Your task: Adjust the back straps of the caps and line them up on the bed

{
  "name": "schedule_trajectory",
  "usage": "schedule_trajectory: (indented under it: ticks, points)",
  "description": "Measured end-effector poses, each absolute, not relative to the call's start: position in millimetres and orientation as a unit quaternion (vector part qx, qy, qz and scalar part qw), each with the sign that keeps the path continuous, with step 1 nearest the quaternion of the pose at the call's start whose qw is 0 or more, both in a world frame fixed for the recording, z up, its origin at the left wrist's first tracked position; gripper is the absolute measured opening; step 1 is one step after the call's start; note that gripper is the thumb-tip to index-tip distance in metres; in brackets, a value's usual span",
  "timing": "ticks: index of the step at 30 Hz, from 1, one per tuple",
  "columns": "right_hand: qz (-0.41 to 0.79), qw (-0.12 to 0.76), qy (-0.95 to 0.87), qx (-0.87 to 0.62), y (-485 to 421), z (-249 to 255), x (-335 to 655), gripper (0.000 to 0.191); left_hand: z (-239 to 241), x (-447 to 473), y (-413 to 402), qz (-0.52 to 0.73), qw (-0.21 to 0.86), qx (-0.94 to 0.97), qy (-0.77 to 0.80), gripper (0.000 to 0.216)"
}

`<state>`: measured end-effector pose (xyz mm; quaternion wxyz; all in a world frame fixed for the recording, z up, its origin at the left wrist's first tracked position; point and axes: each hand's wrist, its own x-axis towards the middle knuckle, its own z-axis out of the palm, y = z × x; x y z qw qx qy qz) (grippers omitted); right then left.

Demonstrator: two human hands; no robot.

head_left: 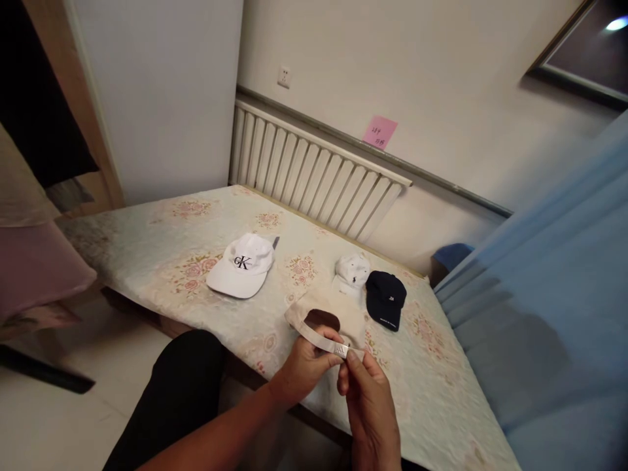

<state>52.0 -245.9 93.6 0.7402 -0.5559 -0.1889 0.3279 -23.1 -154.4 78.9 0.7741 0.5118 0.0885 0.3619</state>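
Observation:
A beige cap lies back-side toward me on the flowered bed cover. My left hand pinches the cap's rear strap, fingers closed on it. My right hand pinches the metal buckle at the strap's end, also closed. Beyond the beige cap sit a small white cap and a navy cap, side by side. A larger white cap with black letters rests further left on the bed.
A white radiator runs along the wall behind the bed, with a pink note above it. A blue curtain hangs at the right. My knee in black trousers is at the bed's edge. Pink fabric lies at the left.

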Motion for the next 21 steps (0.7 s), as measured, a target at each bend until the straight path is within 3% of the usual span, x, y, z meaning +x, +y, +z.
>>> schedule_trajectory:
  ticks: [12, 21]
  points:
    - [0.253, 0.739, -0.221, -0.584, -245.6, 91.4, 45.8, 0.029, 76.0, -25.7, -153.7, 0.359, 0.801, 0.47, 0.088, 0.018]
    - [0.277, 0.753, -0.206, -0.56, -244.2, 96.1, 44.3, 0.027, 71.6, -24.0, -153.2, 0.342, 0.811, 0.47, 0.059, 0.019]
